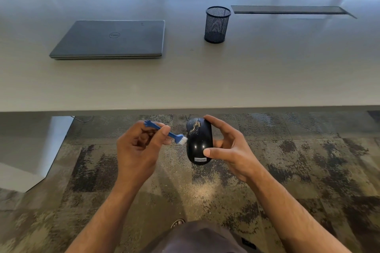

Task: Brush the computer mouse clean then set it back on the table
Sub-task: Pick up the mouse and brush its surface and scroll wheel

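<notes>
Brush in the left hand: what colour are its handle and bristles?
Small plastic brush: blue handle, white bristles, clearest in the head view.

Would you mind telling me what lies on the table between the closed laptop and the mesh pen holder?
Nothing: in the head view, the table is bare between the laptop and the pen holder.

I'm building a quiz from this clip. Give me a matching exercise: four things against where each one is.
Things:
1. mouse
2. brush
3. laptop
4. mesh pen cup

Places:
A. closed, flat on the table's left part
B. held in the left hand
C. upright on the table, right of the laptop
D. held in the right hand

Pairs: 1-D, 2-B, 3-A, 4-C
</notes>
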`<state>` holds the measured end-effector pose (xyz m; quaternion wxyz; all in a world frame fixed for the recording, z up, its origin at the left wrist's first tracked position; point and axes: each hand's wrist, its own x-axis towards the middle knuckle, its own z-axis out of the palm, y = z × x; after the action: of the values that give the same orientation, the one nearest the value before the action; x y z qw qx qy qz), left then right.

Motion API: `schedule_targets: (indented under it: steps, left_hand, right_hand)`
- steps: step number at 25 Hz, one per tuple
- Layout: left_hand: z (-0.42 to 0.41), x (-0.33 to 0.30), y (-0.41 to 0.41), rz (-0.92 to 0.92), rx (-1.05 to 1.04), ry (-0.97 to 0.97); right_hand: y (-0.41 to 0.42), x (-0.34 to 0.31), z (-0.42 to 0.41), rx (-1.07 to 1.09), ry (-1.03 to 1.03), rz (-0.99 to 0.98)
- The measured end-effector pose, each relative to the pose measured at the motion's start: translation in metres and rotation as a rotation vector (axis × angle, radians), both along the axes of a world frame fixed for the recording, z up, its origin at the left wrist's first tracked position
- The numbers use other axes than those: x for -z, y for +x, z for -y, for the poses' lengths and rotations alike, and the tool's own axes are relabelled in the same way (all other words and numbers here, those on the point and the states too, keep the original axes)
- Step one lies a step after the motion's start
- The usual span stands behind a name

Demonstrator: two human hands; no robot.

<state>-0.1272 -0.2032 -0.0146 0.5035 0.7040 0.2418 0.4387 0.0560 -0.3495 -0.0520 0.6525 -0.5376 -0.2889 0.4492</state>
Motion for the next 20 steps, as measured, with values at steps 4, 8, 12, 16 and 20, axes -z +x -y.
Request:
schedule_targets:
  steps: [4, 8, 12, 16, 20]
  left_hand:
    - [0.004, -0.003, -0.002, 0.089, 0.129, -0.015]
    - [0.018, -0.001, 0.012, 0.039, 0.13, 0.04]
    - [0.008, 0.0, 0.013, -0.016, -0.003, 0.018]
    - [0.0, -0.007, 0.009, 0.055, -0.014, -0.036]
    - [0.012, -0.008, 0.017, 0.066, 0.065, -0.069]
  right_hand:
    - [-0.001, 0.0, -0.002, -0.007, -0.008, 0.014]
    - [-0.005, 0.002, -0.005, -0.03, -0.014, 0.021]
    - [-0.004, 0.004, -0.003, -0.022, -0.02, 0.031]
    - [-0.001, 0.004, -0.003, -0.008, -0.022, 0.044]
    - [-0.003, 0.003, -0.009, -0.018, -0.012, 0.049]
